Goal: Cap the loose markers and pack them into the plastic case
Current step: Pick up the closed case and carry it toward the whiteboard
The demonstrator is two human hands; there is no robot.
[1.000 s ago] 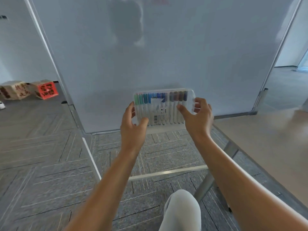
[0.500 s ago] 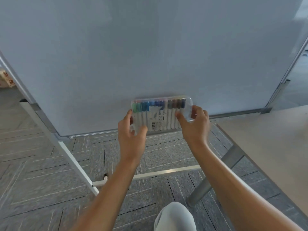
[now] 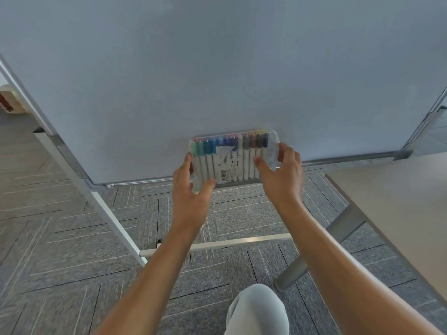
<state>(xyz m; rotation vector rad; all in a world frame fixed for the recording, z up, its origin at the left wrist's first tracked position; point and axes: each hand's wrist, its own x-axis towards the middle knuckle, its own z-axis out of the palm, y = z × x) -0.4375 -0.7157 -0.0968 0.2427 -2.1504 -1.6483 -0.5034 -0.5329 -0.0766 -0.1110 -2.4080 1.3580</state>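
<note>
- Hands first: our left hand (image 3: 191,192) grips the left end of the clear flat plastic case (image 3: 235,158), and our right hand (image 3: 281,175) pinches its right end, thumb on the front.
- Slippage worries us: smooth plastic held only at the ends could twist free and drop to the grey patterned carpet (image 3: 72,250).
- White-barrelled markers with coloured caps (image 3: 229,151) fill the case in a row (whether its lid is latched, we cannot tell); an unlatched lid would spill them.
- Beyond, the case sits against the large whiteboard (image 3: 217,68), which it could knock.
</note>
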